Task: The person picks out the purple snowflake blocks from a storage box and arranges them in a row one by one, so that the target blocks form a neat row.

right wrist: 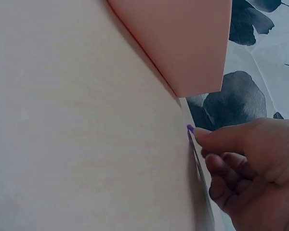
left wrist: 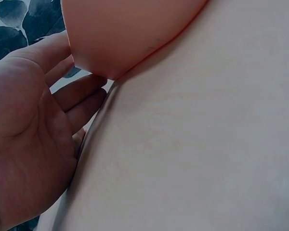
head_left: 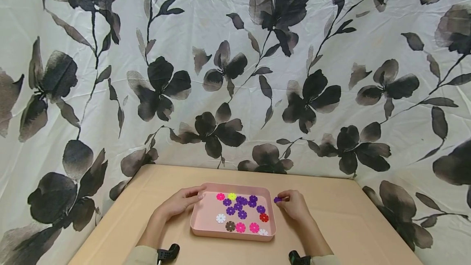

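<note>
A shallow pink tray [head_left: 206, 234] stands on the table, with many small flower-shaped discs in it. Most are purple, such as the purple disc [head_left: 242, 214] near the middle. My left hand [head_left: 176, 203] touches the tray's far left edge, its fingers stretched out against the rim; the left wrist view shows them beside the tray wall [left wrist: 130, 33]. To the right of the tray, my right hand [head_left: 294, 205] pinches one purple flower-shaped disc [head_left: 277, 200] between thumb and finger. In the right wrist view only the edge of that purple disc [right wrist: 190, 128] shows.
Also inside the tray lie a yellow disc [head_left: 232, 196], a red disc [head_left: 263, 217], a brown disc [head_left: 230, 226], a white disc [head_left: 220, 218] and several pink ones. Behind the tan table [head_left: 165, 175] hangs a white cloth [head_left: 235, 105] with dark flowers.
</note>
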`<state>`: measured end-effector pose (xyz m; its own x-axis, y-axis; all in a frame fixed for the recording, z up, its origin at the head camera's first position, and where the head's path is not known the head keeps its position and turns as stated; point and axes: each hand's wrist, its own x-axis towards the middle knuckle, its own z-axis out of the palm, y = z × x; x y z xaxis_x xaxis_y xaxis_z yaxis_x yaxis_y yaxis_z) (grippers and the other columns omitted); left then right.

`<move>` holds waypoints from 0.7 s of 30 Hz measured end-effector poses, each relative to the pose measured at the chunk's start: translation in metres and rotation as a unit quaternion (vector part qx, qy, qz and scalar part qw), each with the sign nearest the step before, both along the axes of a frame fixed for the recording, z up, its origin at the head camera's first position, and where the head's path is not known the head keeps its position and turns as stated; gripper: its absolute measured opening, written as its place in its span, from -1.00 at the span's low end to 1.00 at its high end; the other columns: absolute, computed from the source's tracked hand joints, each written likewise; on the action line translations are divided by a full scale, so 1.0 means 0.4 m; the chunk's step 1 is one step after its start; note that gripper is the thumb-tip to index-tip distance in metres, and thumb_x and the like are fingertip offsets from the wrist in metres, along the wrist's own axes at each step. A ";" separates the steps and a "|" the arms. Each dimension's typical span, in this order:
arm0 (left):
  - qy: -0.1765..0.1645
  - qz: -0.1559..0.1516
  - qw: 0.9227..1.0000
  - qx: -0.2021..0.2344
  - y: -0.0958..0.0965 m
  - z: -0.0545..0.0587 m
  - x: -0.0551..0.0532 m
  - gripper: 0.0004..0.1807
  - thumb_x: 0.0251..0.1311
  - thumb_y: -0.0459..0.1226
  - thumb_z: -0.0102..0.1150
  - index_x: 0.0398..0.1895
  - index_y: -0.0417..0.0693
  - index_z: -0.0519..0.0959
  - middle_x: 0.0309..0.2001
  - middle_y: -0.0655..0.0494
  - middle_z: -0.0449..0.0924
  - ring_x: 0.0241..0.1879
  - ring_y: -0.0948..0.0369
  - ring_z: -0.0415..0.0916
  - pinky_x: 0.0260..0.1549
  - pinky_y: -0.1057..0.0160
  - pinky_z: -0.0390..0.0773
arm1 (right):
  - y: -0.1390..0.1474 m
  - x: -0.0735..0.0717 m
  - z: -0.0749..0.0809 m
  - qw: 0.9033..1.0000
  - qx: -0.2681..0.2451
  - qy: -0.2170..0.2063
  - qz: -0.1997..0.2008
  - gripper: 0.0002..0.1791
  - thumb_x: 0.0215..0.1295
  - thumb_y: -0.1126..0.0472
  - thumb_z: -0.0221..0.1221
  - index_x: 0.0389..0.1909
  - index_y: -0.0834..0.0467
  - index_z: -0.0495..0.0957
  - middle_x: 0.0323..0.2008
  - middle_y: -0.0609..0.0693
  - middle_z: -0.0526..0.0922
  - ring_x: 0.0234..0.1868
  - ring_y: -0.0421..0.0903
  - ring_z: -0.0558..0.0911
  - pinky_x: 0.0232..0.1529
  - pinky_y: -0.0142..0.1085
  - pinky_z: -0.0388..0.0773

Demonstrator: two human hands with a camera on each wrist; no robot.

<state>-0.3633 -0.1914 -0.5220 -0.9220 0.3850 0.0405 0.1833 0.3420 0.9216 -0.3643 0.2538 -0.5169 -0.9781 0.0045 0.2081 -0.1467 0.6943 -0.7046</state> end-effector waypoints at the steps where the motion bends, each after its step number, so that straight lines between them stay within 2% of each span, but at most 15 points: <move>1: 0.001 0.001 1.000 -0.002 0.000 0.001 0.000 -0.44 0.53 -0.06 0.13 0.52 0.04 0.43 0.58 0.00 0.28 0.62 -0.16 0.06 0.58 -0.26 0.04 | 0.001 0.000 -0.001 1.000 -0.001 -0.003 0.000 -0.80 0.20 0.40 0.43 -0.14 0.26 0.78 -0.26 0.07 0.76 -0.30 -0.08 0.59 -0.25 -0.34 0.60; 5: 0.001 0.002 1.000 -0.001 0.000 0.003 0.000 -0.45 0.54 -0.08 0.12 0.52 0.02 0.42 0.58 -0.01 0.28 0.62 -0.16 0.06 0.59 -0.25 0.04 | 0.002 -0.001 -0.003 1.000 0.003 -0.001 0.009 -0.80 0.19 0.40 0.44 -0.15 0.28 0.77 -0.27 0.08 0.77 -0.33 -0.10 0.60 -0.31 -0.38 0.62; 21: 0.000 -0.002 1.000 -0.004 -0.002 0.007 0.007 -0.42 0.53 -0.06 0.13 0.53 0.00 0.41 0.59 -0.03 0.27 0.62 -0.17 0.05 0.58 -0.26 0.05 | 0.003 0.002 -0.005 1.000 0.003 -0.014 0.008 -0.81 0.17 0.42 0.44 -0.18 0.28 0.77 -0.25 0.07 0.79 -0.29 -0.11 0.63 -0.24 -0.32 0.66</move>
